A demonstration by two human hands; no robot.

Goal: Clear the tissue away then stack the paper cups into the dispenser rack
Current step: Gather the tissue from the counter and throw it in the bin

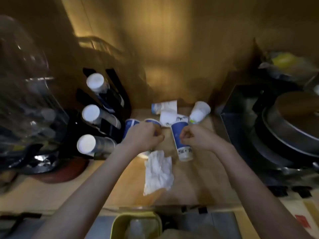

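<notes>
1. Tissue (158, 171): crumpled, white, flat on the wooden counter (198, 183), nearest item.
2. Left hand (143, 137): just beyond the tissue, fingers curled; grip unclear.
3. Right hand (195, 137): fingers curled against a blue paper cup (181, 140).
4. Dispenser rack (103, 114): left of tissue, holding cup stacks.

Two bare forearms, no sleeves in view, no watch or rings visible, left hand (144, 137), right hand (196, 138), motion-blurred.
</notes>
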